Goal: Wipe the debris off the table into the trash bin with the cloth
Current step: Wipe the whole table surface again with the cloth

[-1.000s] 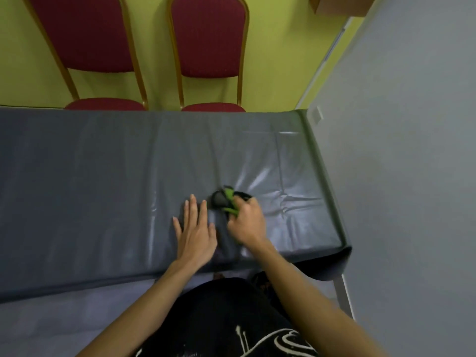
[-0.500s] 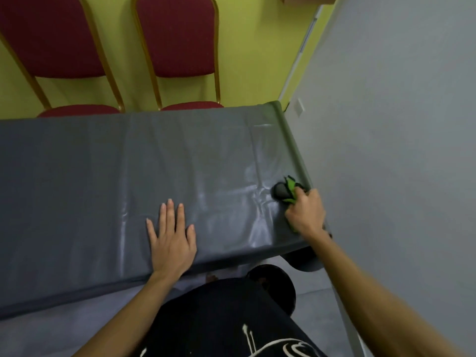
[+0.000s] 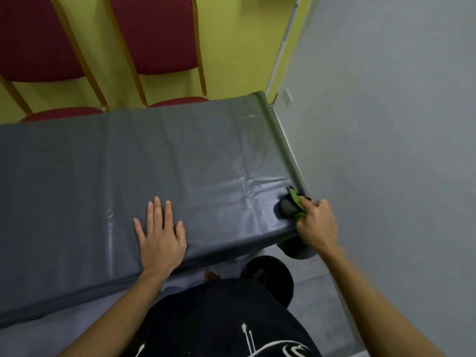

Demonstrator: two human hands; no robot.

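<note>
The right hand [image 3: 315,225] is closed around the cloth [image 3: 292,206], a dark grey bundle with bright green parts. The cloth lies on the worktop [image 3: 128,163] at its right end, close to the near corner and just beside the right edge. The fingers are curled over the near side of the cloth, so only its far part shows.

The left hand [image 3: 161,234] lies flat on the worktop with the fingers spread and the palm down; it grips nothing. It rests near the front edge, well apart from the cloth.

The worktop has a dark grey, shiny cover with some wrinkles near the cloth. No debris can be made out on it. Below the near right corner stands a dark round trash bin [image 3: 270,275], partly hidden by the person's black clothing. Behind the worktop are two red chairs [image 3: 157,39] in front of a yellow wall [image 3: 231,47]. A grey wall [image 3: 386,124] is on the right.
</note>
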